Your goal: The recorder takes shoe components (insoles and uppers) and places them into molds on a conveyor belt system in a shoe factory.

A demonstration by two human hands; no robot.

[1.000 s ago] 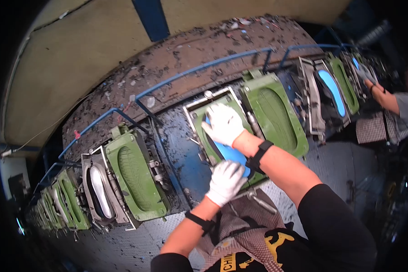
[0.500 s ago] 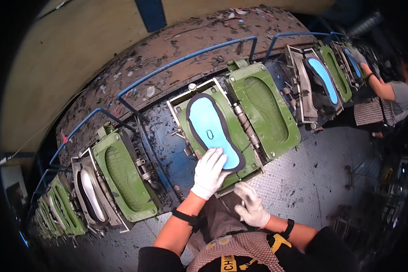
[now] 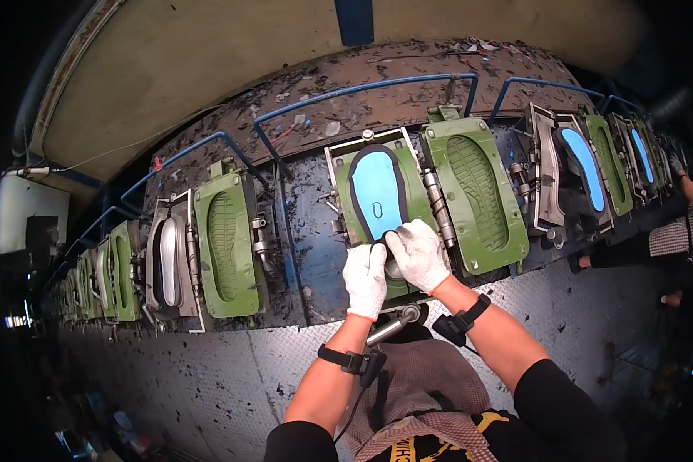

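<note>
Both of my white-gloved hands meet at the near end of a blue shoe sole [image 3: 377, 189] with a dark rim. Fingers of my left hand [image 3: 365, 279] are closed on the sole's near edge from the left. From the right, my right hand [image 3: 419, 256] pinches the same edge, close beside the left. The rest of the sole lies in a green mold half [image 3: 414, 202] set in a metal frame; my gloves hide its near end. Hinged to the right of it, the other green mold half [image 3: 479, 196] lies open, showing a tread-patterned hollow.
More sole molds line the bench: a green one [image 3: 225, 250] and a grey one [image 3: 169, 258] at left, and one with a blue sole [image 3: 584, 169] at right. A blue rail [image 3: 362, 86] runs behind. A metal handle [image 3: 393, 329] juts out below my hands. A co-worker's arm [image 3: 691, 189] is far right.
My right hand has come up from beside the mold to the sole's near edge. My left hand has shifted from the sole's top to that edge. The view has turned.
</note>
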